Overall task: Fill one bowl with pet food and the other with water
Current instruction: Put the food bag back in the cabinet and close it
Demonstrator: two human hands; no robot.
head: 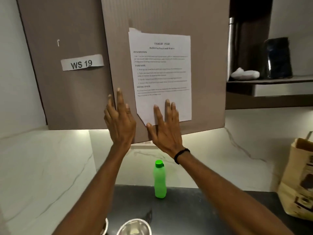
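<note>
**Left hand**: held up before the cabinet door, fingers straight and spread, holding nothing. The fingertips lay over the seam between two doors. Whether it touched the door could not be told.

**Right hand**: held up just beside the left and apart from it, fingers straight and spread wide, holding nothing. The fingers overlapped the lower edge of the sheet; contact could not be told. A black band sat on the wrist.

**Sheet**: white printed page fixed to the door, lower left corner folded, text mostly blurred.

**Label**: paper strip reading "WS 19", on the door to the left.

**Bottle**: green, capped, upright on the dark counter, between the two forearms, at the foot of the marbled wall.

**Bowl**: pale rim, shiny bare metal inside, on the counter near the bottle, cropped by the bottom edge.

**White rim**: a sliver just left of the bowl, mostly hidden by the left forearm. Its kind could not be told.

**Bag**: brown printed paper, top open, upright at the counter's right end, well apart from the bottle.

**Shelf**: open, upper right. It held a dark vase and a white lump just beside it.
</note>
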